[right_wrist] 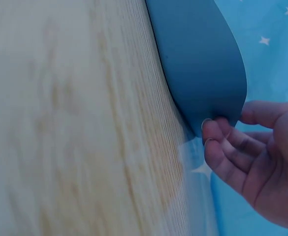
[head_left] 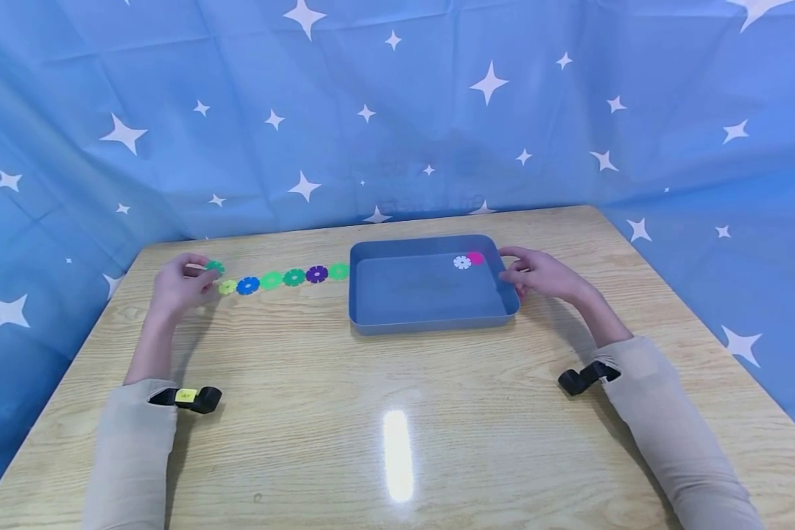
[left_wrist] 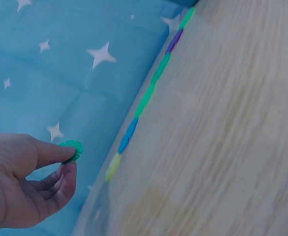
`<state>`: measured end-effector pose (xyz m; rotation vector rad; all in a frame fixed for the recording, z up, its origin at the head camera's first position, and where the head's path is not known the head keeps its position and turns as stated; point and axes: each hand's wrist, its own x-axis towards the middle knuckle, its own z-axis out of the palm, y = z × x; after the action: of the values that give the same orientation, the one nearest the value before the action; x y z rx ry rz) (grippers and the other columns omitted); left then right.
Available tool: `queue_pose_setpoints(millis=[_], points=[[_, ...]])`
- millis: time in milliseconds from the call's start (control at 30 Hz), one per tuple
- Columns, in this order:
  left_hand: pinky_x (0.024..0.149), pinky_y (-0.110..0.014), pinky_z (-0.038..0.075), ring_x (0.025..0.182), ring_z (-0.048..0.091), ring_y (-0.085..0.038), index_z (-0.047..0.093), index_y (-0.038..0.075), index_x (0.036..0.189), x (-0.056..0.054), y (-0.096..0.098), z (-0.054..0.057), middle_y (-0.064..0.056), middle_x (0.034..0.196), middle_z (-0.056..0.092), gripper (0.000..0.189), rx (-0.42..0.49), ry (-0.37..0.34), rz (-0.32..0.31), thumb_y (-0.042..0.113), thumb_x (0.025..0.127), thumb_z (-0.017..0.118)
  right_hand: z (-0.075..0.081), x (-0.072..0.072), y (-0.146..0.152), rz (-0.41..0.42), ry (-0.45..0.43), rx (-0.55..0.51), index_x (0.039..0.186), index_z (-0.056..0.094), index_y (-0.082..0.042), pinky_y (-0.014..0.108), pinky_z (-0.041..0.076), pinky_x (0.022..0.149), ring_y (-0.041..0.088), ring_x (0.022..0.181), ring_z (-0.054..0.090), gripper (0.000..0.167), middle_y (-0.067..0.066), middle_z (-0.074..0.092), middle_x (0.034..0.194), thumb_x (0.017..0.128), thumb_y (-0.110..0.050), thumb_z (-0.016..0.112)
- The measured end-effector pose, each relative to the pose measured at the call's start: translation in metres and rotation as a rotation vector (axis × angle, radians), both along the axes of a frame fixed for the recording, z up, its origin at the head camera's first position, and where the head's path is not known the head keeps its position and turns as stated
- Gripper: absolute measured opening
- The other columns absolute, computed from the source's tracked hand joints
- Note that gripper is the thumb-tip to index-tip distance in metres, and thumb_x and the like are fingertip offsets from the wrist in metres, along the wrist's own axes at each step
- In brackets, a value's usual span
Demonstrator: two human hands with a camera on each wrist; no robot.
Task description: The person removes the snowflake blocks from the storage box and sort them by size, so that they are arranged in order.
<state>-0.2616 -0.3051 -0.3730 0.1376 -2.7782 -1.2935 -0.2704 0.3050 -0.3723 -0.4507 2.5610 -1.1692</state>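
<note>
At the left end of a row of discs, my left hand [head_left: 179, 285] pinches a green notched flower disc [left_wrist: 73, 148] between thumb and fingers, raised above the tabletop. Below it on the table lie a yellow disc [head_left: 228, 287], a blue disc [head_left: 248, 285], a light green disc [head_left: 271, 280], a darker green disc [head_left: 294, 277], a purple disc [head_left: 316, 274] and another light green disc [head_left: 338, 271]. My right hand [head_left: 542, 274] grips the right wall of a blue-grey tray [head_left: 430, 324]. Inside are a white disc [head_left: 461, 262] and a pink disc [head_left: 477, 258], partly overlapping.
The wooden table [head_left: 305, 419] reaches back to a blue curtain with white stars [head_left: 397, 110]. The row of discs runs up to the tray's left side. Black wrist mounts [head_left: 202, 400] sit at both sleeves.
</note>
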Motion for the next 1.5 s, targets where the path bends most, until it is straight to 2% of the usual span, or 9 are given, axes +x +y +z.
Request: queue_pose_setpoints(millis=[200,400,767,933,1267,1400,1500], points=[[0.067,-0.028,0.052,0.078,0.063,-0.013,0.054,-0.002,0.134,0.001,-0.016,-0.011,-0.019,0.106,0.060,0.044,-0.031,-0.058,0.066,0.028,0.103,0.057,0.000,0.000,-0.001,-0.001,0.000,0.005,0.155,0.028,0.003,0.044,0.055,0.073,0.030,0.069,0.060,0.063,0.011,0.058,0.079,0.103,-0.018,0.059],[0.063,-0.029,0.047,0.074,0.060,-0.013,0.053,-0.003,0.126,-0.001,-0.025,-0.019,-0.013,0.098,0.062,0.039,-0.071,-0.092,0.112,0.025,0.100,0.063,-0.001,-0.002,0.000,0.000,0.005,0.011,0.155,0.029,0.002,0.044,0.055,0.073,0.032,0.070,0.060,0.062,0.011,0.058,0.078,0.103,-0.019,0.058],[0.069,-0.036,0.044,0.091,0.055,-0.028,0.052,-0.006,0.131,-0.002,-0.024,-0.021,-0.024,0.113,0.057,0.047,-0.105,-0.107,0.107,0.029,0.101,0.061,-0.002,-0.002,0.000,-0.005,0.000,0.009,0.155,0.028,0.001,0.045,0.055,0.073,0.035,0.071,0.060,0.062,0.012,0.058,0.079,0.104,-0.018,0.058],[0.072,-0.038,0.043,0.096,0.054,-0.033,0.052,-0.008,0.131,-0.003,-0.023,-0.022,-0.026,0.115,0.055,0.049,-0.107,-0.113,0.100,0.032,0.102,0.060,0.000,-0.001,-0.002,0.002,0.014,0.013,0.155,0.029,0.002,0.044,0.055,0.073,0.037,0.071,0.060,0.063,0.012,0.058,0.077,0.103,-0.018,0.058],[0.073,-0.038,0.043,0.098,0.053,-0.034,0.054,-0.008,0.129,-0.003,-0.024,-0.019,-0.027,0.116,0.054,0.050,-0.128,-0.128,0.070,0.033,0.102,0.059,0.000,-0.001,0.000,0.000,0.013,0.017,0.155,0.029,0.002,0.043,0.054,0.074,0.037,0.071,0.060,0.062,0.012,0.059,0.078,0.103,-0.019,0.058],[0.070,-0.035,0.045,0.091,0.056,-0.029,0.054,-0.008,0.131,-0.003,-0.023,-0.017,-0.023,0.112,0.056,0.050,-0.125,-0.135,0.090,0.033,0.103,0.057,0.000,-0.002,0.000,-0.009,0.003,0.018,0.155,0.029,0.001,0.043,0.054,0.073,0.037,0.072,0.060,0.062,0.012,0.059,0.079,0.103,-0.019,0.058],[0.067,-0.033,0.047,0.086,0.057,-0.026,0.054,-0.007,0.131,-0.003,-0.021,-0.013,-0.022,0.110,0.057,0.048,-0.131,-0.113,0.087,0.033,0.104,0.055,0.000,-0.002,0.000,-0.010,0.006,0.024,0.155,0.029,0.001,0.043,0.054,0.073,0.037,0.073,0.059,0.062,0.012,0.059,0.079,0.103,-0.018,0.058]])
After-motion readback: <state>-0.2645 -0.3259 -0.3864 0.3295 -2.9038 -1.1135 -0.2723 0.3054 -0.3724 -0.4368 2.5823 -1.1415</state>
